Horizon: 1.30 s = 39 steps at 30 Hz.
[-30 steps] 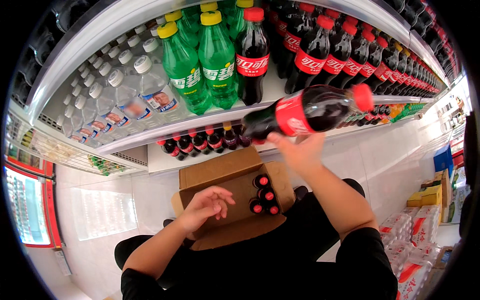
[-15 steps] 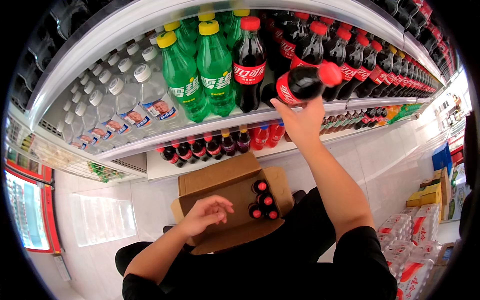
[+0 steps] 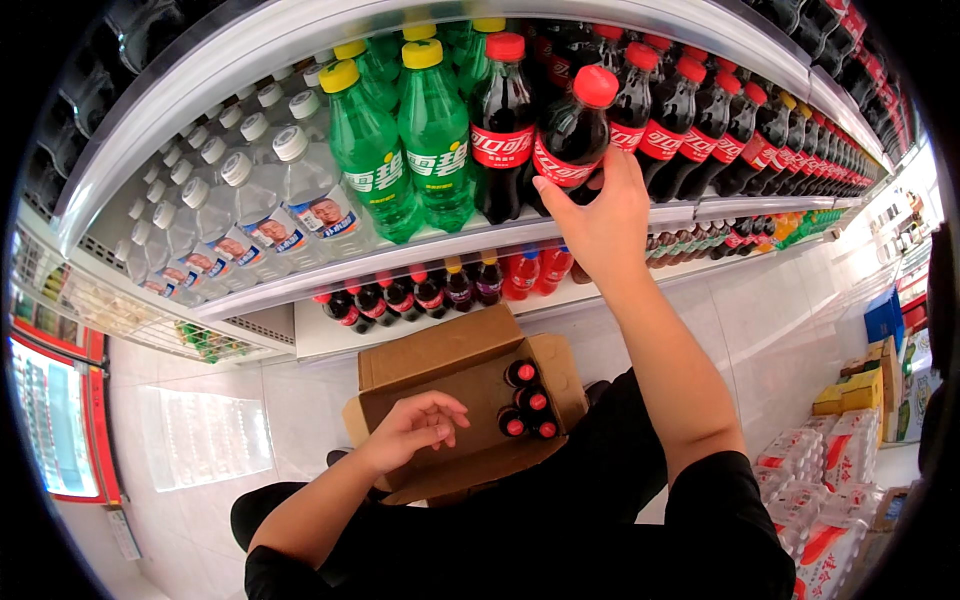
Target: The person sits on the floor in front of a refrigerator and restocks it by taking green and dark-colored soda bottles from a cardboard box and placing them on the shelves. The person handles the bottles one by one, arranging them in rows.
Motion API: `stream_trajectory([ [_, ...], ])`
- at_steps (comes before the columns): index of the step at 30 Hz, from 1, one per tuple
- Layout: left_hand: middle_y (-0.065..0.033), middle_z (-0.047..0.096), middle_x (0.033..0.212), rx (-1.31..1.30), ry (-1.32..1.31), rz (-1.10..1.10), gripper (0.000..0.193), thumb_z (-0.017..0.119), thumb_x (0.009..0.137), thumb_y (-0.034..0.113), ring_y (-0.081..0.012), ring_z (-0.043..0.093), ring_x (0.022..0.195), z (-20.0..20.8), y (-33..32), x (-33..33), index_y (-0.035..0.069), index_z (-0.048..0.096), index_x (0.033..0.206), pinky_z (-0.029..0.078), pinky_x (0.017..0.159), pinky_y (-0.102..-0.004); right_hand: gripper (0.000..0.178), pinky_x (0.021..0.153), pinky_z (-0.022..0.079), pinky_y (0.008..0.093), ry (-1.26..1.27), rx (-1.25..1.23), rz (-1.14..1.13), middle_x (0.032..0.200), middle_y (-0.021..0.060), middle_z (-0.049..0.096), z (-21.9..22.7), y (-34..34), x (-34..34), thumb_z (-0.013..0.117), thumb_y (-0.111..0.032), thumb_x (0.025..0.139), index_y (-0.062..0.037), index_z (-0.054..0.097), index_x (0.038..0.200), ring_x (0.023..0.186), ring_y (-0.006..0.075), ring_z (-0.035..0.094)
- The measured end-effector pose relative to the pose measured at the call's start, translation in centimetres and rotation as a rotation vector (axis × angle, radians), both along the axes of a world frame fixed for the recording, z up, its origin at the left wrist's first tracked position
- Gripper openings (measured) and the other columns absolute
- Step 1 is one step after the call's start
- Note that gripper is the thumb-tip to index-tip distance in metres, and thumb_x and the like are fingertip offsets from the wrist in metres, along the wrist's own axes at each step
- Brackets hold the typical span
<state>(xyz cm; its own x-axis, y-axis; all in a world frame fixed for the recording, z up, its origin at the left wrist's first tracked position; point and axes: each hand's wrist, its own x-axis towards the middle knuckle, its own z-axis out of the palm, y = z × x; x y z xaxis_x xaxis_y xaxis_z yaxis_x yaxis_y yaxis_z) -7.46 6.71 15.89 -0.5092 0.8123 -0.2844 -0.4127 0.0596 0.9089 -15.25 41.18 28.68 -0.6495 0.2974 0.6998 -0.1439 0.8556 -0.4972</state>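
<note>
A dark cola bottle [image 3: 573, 132] with a red cap and red label stands nearly upright at the shelf's front edge. My right hand [image 3: 606, 215] is wrapped round its lower half, thumb on the left side. Just left of it is another cola bottle [image 3: 500, 130], then green soda bottles [image 3: 434, 140] with yellow caps. My left hand [image 3: 418, 430] hovers over the open cardboard box [image 3: 430, 345], fingers loosely curled and apart, holding nothing. Several red-capped cola bottles [image 3: 528, 400] stand in the box's right end.
Clear water bottles [image 3: 255, 205] fill the left of the shelf [image 3: 300, 285]. More cola bottles [image 3: 690, 120] line its right. Small bottles [image 3: 400, 297] stand on the lower shelf. Shrink-wrapped packs [image 3: 825, 500] are stacked at the lower right, and a red-framed cooler [image 3: 60, 420] is at left.
My right hand has brought the cola bottle from a tilted position to nearly upright, moving it left and slightly down at the shelf front. My left hand has barely moved.
</note>
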Motion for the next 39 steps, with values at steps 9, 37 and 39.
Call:
stream_trajectory([
  [9,-0.0094,0.072,0.119,-0.012,-0.012,-0.017,0.031,0.066,0.101,0.016,-0.0157,0.068,0.094,-0.1,0.0,-0.1,0.006,0.063,0.131,0.053,0.076,-0.0285,0.080,0.095,0.055,0.0451,0.098,0.014,0.057,0.130,0.0222,0.062,2.6,0.2,-0.7,0.087,-0.026,0.080,0.0004,0.047,0.145,0.116,0.0394,0.064],
  [37,-0.0066,0.069,0.122,-0.041,-0.028,-0.061,0.035,0.059,0.099,0.000,-0.0116,0.065,0.093,-1.2,-0.4,-0.1,0.007,0.061,0.133,0.051,0.076,-0.0248,0.049,0.085,0.058,0.0484,0.006,0.081,-0.030,0.098,0.0204,0.076,10.8,0.9,-3.5,0.082,-0.036,0.085,-0.0005,0.068,0.116,0.096,0.0426,0.073],
  [39,-0.0064,0.069,0.122,-0.042,-0.034,-0.073,0.035,0.059,0.099,0.000,-0.0115,0.065,0.093,-1.4,-0.4,0.1,0.007,0.060,0.133,0.050,0.076,-0.0246,0.043,0.081,0.059,0.0501,-0.014,0.158,-0.126,0.090,0.0200,0.076,11.1,0.9,-4.3,0.083,-0.036,0.084,-0.0011,0.072,0.107,0.090,0.0437,0.073],
])
